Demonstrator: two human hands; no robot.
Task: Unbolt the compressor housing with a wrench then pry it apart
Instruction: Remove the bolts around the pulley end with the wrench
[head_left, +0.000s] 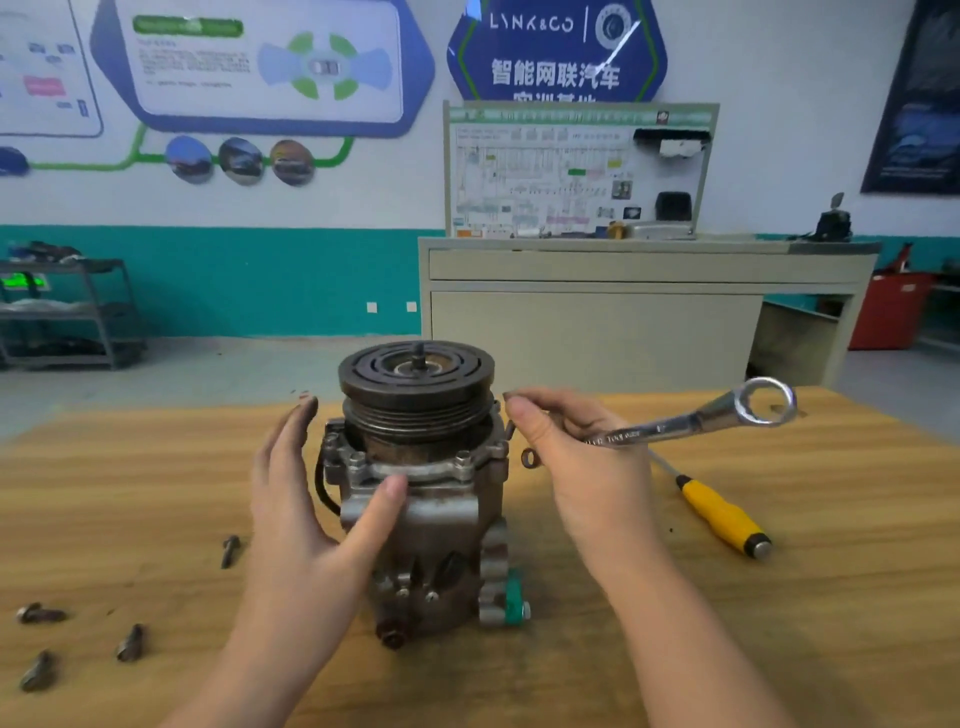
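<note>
My left hand (311, 499) rests open against the heavy, rigid compressor (421, 488) at frame centre; my right hand (576, 457) grips the wrench (691, 421).

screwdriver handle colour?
Yellow, with a black band and a metal cap at the end. The screwdriver lies on the table; head view shows it.
</note>
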